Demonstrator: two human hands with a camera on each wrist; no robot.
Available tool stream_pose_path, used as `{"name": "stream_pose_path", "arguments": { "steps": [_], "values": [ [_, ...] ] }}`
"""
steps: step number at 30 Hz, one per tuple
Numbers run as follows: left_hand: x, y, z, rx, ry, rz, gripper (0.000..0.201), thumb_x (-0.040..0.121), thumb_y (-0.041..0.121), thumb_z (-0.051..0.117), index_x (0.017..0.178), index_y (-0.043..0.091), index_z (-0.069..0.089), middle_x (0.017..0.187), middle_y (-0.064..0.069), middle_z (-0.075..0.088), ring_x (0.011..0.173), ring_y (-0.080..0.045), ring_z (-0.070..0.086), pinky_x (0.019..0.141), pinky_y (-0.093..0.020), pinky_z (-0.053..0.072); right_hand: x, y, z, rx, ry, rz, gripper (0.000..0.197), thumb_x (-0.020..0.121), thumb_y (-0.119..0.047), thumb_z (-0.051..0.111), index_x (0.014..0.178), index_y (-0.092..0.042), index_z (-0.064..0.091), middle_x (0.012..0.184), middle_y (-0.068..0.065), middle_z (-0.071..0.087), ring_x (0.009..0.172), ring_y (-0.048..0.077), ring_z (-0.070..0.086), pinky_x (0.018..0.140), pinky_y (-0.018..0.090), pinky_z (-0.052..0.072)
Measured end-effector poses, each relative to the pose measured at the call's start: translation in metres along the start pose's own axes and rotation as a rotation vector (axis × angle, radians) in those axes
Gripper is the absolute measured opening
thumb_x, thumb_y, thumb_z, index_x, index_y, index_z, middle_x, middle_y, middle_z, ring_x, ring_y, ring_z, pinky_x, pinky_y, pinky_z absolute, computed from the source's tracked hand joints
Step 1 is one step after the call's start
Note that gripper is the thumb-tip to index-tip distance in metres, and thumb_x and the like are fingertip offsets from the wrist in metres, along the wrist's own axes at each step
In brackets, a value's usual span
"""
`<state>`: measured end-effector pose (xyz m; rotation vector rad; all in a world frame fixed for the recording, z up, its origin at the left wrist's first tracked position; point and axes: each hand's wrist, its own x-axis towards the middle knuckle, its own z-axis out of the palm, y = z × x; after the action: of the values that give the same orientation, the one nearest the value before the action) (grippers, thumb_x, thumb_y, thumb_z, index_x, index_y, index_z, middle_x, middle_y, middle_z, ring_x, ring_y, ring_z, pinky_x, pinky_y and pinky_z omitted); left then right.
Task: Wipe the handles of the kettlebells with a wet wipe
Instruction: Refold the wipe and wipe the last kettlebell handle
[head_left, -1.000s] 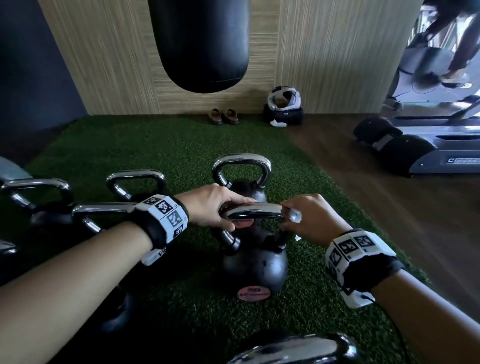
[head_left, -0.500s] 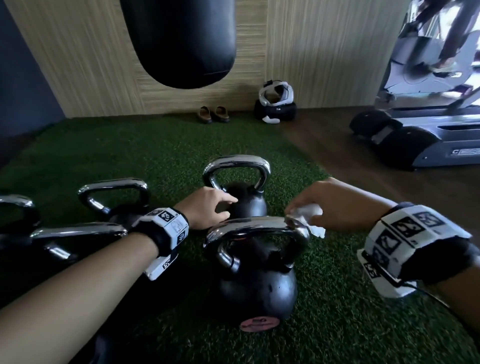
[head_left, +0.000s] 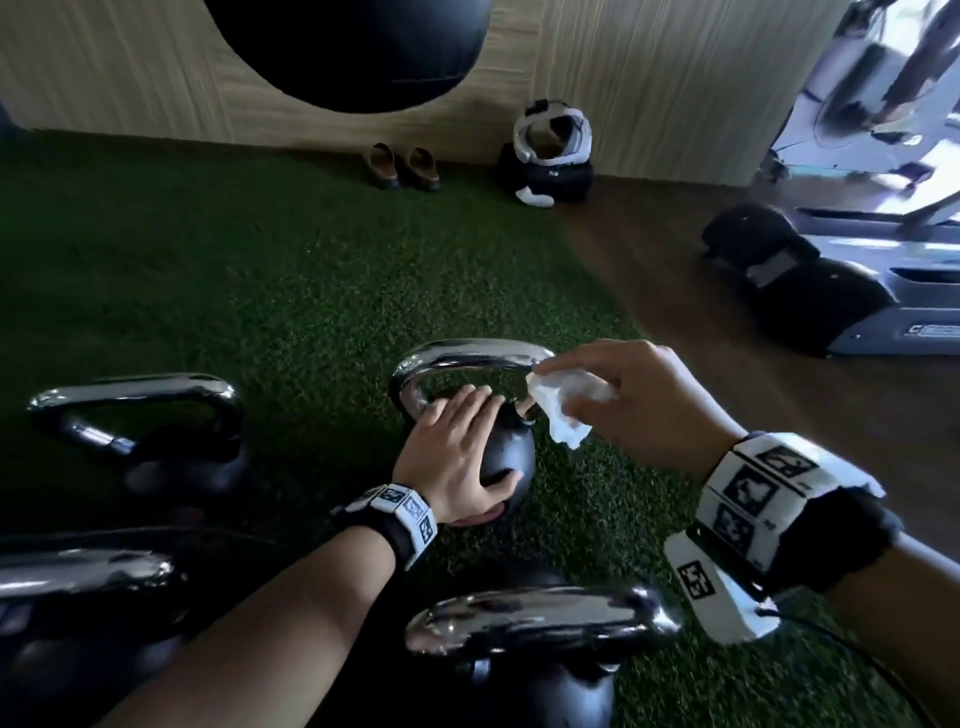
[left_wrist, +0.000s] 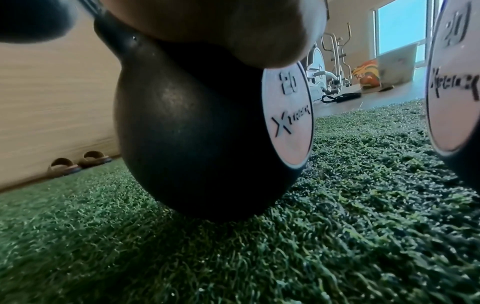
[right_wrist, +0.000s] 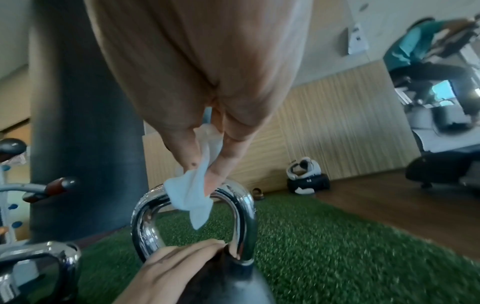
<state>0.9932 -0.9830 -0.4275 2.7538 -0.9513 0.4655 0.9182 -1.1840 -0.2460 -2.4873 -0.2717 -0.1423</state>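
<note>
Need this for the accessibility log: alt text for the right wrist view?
The right hand pinches a white wet wipe against the top of a chrome kettlebell handle. Below, the left hand rests flat on the kettlebell's black body, on green turf.

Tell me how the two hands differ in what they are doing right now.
The left hand lies flat with straight fingers on the black body of the far kettlebell; the right hand pinches a white wet wipe against its chrome handle. Both wear marker wristbands.
</note>
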Motion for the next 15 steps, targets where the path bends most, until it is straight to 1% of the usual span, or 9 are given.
{"name": "stream_pose_path", "arguments": {
  "steps": [3, 5, 6, 8, 9, 10, 12, 13, 15],
  "values": [
    [0.000, -0.001, 0.000, -0.031, -0.008, 0.001, 0.095, 0.082, 0.070, 0.053, 0.152, 0.006, 0.044, 0.159, -0.013, 0.045, 0.147, -0.030, 0.042, 0.117, -0.049, 0.034, 0.012, -0.012, -0.002, 0.072, -0.071, 0.041, 0.034, 0.088, -0.010, 0.079, 0.111, -0.035, 0.078, 0.091, -0.023, 0.071, 0.067, -0.021, 0.058, 0.059, 0.003, 0.043],
    [-0.001, -0.001, -0.001, -0.039, -0.016, -0.013, 0.094, 0.083, 0.070, 0.053, 0.153, 0.007, 0.044, 0.159, -0.013, 0.044, 0.147, -0.029, 0.042, 0.117, -0.049, 0.035, 0.021, -0.018, -0.002, 0.083, -0.087, 0.078, 0.039, 0.084, -0.013, 0.081, 0.113, -0.040, 0.077, 0.101, -0.020, 0.075, 0.076, -0.019, 0.063, 0.065, 0.010, 0.053],
    [-0.001, 0.000, -0.001, -0.046, -0.017, -0.013, 0.094, 0.083, 0.069, 0.053, 0.153, 0.008, 0.044, 0.159, -0.013, 0.045, 0.147, -0.029, 0.042, 0.117, -0.049, 0.035, 0.025, -0.020, -0.003, 0.108, -0.086, 0.099, 0.043, 0.082, -0.012, 0.083, 0.115, -0.039, 0.076, 0.106, -0.017, 0.075, 0.075, -0.017, 0.065, 0.064, 0.011, 0.054],
    [-0.002, 0.001, -0.002, -0.053, -0.002, -0.009, 0.093, 0.083, 0.068, 0.054, 0.152, 0.007, 0.044, 0.158, -0.014, 0.045, 0.147, -0.030, 0.043, 0.117, -0.049, 0.037, 0.034, -0.025, -0.008, 0.177, -0.104, 0.123, 0.050, 0.079, -0.006, 0.083, 0.121, -0.033, 0.074, 0.104, -0.011, 0.076, 0.055, -0.011, 0.060, 0.050, 0.009, 0.046],
    [-0.002, 0.001, -0.003, -0.052, 0.004, -0.009, 0.093, 0.082, 0.067, 0.055, 0.151, 0.006, 0.045, 0.157, -0.014, 0.047, 0.146, -0.031, 0.044, 0.116, -0.050, 0.038, 0.038, -0.028, -0.009, 0.180, -0.117, 0.121, 0.054, 0.078, -0.004, 0.083, 0.124, -0.032, 0.073, 0.104, -0.010, 0.075, 0.050, -0.007, 0.058, 0.048, 0.011, 0.045],
    [-0.001, 0.001, -0.004, -0.051, 0.004, -0.009, 0.092, 0.081, 0.067, 0.057, 0.149, 0.005, 0.047, 0.156, -0.015, 0.048, 0.145, -0.031, 0.046, 0.116, -0.050, 0.039, 0.042, -0.031, -0.011, 0.167, -0.119, 0.105, 0.058, 0.077, -0.004, 0.082, 0.126, -0.032, 0.072, 0.108, -0.009, 0.075, 0.055, -0.006, 0.061, 0.052, 0.016, 0.050],
    [-0.002, 0.002, -0.003, -0.050, 0.001, -0.018, 0.092, 0.081, 0.068, 0.057, 0.149, 0.006, 0.048, 0.155, -0.015, 0.049, 0.144, -0.032, 0.046, 0.115, -0.051, 0.040, 0.052, -0.032, -0.012, 0.088, -0.112, 0.060, 0.058, 0.075, -0.008, 0.081, 0.126, -0.034, 0.072, 0.117, -0.010, 0.072, 0.087, -0.002, 0.070, 0.074, 0.028, 0.061],
    [-0.001, 0.003, -0.003, -0.046, 0.000, -0.020, 0.093, 0.081, 0.068, 0.056, 0.150, 0.007, 0.047, 0.157, -0.014, 0.047, 0.146, -0.031, 0.045, 0.116, -0.051, 0.039, 0.056, -0.032, -0.012, 0.035, -0.103, 0.048, 0.056, 0.075, -0.010, 0.081, 0.124, -0.035, 0.073, 0.118, -0.010, 0.072, 0.099, 0.003, 0.070, 0.085, 0.033, 0.061],
    [-0.001, 0.003, -0.001, -0.039, 0.007, -0.029, 0.093, 0.082, 0.069, 0.054, 0.153, 0.009, 0.044, 0.160, -0.011, 0.044, 0.149, -0.028, 0.040, 0.118, -0.049, 0.037, 0.061, -0.029, -0.010, -0.029, -0.090, 0.035, 0.047, 0.079, -0.012, 0.080, 0.121, -0.034, 0.074, 0.114, -0.008, 0.073, 0.102, 0.008, 0.068, 0.090, 0.031, 0.058]
  ]
}}
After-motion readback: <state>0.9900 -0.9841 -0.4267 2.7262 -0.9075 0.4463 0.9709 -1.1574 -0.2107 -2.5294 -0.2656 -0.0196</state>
